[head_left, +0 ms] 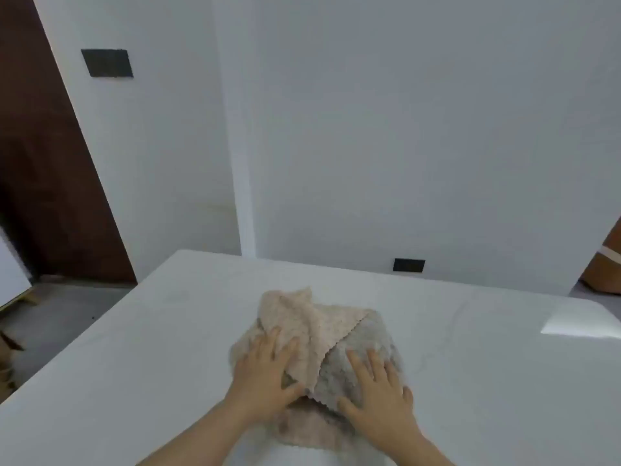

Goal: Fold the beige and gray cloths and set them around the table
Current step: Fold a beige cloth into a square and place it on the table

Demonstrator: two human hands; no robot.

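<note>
A white wall [403,129] is filling the space behind the tabletop [134,381], a broad white surface that is taking up the whole lower half of the view. A dark brown door [43,179] is standing beyond the tabletop's far left corner. The cloths are lying in one overlapping heap near the middle of the tabletop, toward its near edge. The beige cloth [302,324] is lying on top, nubby in texture with a zigzag-cut edge, one corner rising in a soft peak toward the tabletop's far side and its diagonal edge crossing over the gray cloth [363,348]. The gray cloth is showing a fluffy, mottled pile and is spreading toward the tabletop's right side. More pale, fuzzy fabric is showing at the heap's near side, though which cloth it belongs to cannot be told. The left hand [265,375] is pressing flat on the beige cloth, fingers straight and spread. The right hand [379,395] is pressing flat on the gray cloth, fingers likewise spread. A black plate [107,63] is sitting high on the wall above the tabletop's left side, and a small black outlet [409,265] is sitting just above the tabletop's far edge.
</note>
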